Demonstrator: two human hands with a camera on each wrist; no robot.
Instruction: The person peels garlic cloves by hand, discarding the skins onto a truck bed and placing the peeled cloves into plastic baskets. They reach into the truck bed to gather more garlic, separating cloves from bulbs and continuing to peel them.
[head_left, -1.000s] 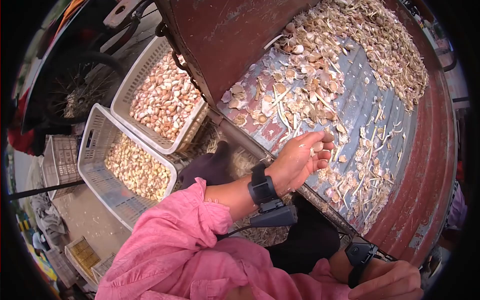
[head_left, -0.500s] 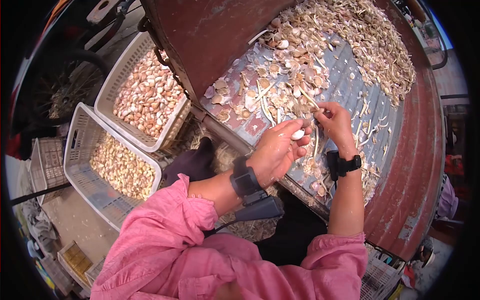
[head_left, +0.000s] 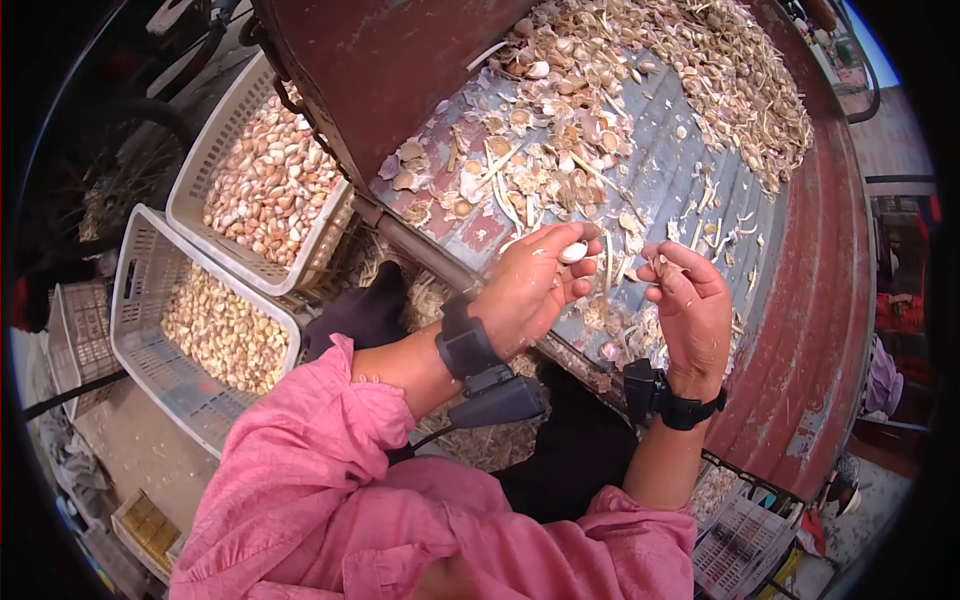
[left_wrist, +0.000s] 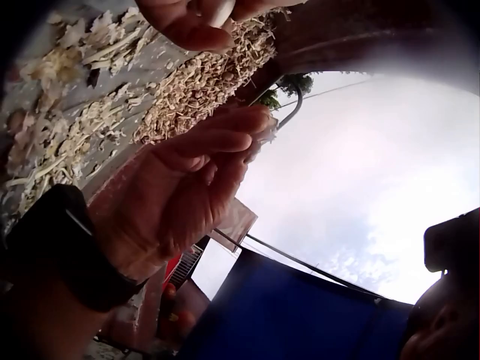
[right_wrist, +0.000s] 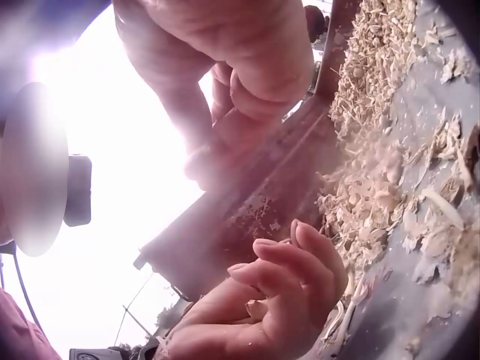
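A white peeled garlic clove (head_left: 573, 252) lies in the left hand (head_left: 525, 288), held between thumb and curled fingers; the left wrist view shows the clove (left_wrist: 222, 13) at its top edge. Just beside it, apart from it, the right hand (head_left: 694, 325) pinches a scrap of papery skin (head_left: 660, 266) between thumb and fingertips. Both hands are over the near edge of a metal bed (head_left: 745, 205) strewn with garlic skins and stalks (head_left: 560, 180). In the right wrist view the left hand (right_wrist: 277, 304) is below the right hand (right_wrist: 232, 67).
Left of the metal bed stand two plastic crates, one (head_left: 185, 190) with pinkish unpeeled cloves, the other (head_left: 140, 285) with paler cloves. A rusty upright panel (head_left: 370, 80) borders the bed's left side. A large heap of husks (head_left: 745, 90) lies at the back.
The right hand has come up from the lower right to the left hand, then drawn slightly away with a scrap of skin. The white clove now shows plainly in the left hand.
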